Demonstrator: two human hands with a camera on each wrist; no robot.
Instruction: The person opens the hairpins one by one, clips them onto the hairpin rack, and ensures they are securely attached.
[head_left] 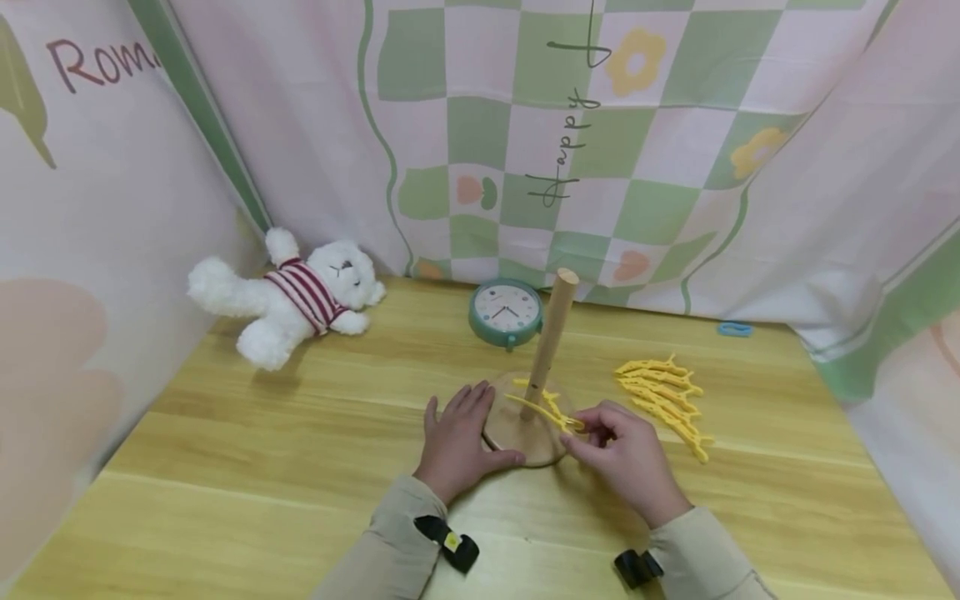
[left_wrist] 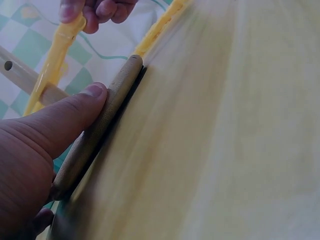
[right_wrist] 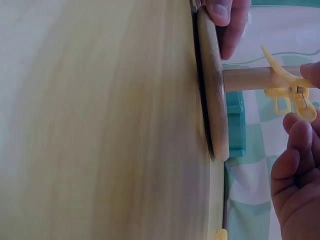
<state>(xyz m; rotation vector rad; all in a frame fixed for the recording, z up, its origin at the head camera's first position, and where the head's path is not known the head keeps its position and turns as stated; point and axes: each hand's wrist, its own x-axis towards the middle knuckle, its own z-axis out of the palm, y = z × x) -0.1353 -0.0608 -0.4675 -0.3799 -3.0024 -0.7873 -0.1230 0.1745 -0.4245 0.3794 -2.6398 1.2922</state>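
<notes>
Wooden table [head_left: 262,500], steadying touch

Left hand [head_left: 461,442], fingers extended, rests on the round base [head_left: 517,446] — presumably steadying it; right hand [head_left: 630,458] pinches a yellow clip [head_left: 557,420], seemingly spreading it round the post [head_left: 553,337]. Beyond: other clips [head_left: 666,406], clock [head_left: 506,307].

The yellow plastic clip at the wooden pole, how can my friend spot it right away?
On the light wooden table, find the round wooden base with a straight wooden pole standing on it. At that pole, the person's right hand pinches the yellow plastic clip. The other yellow plastic clips lie together on the table; only this one is held up.
</notes>
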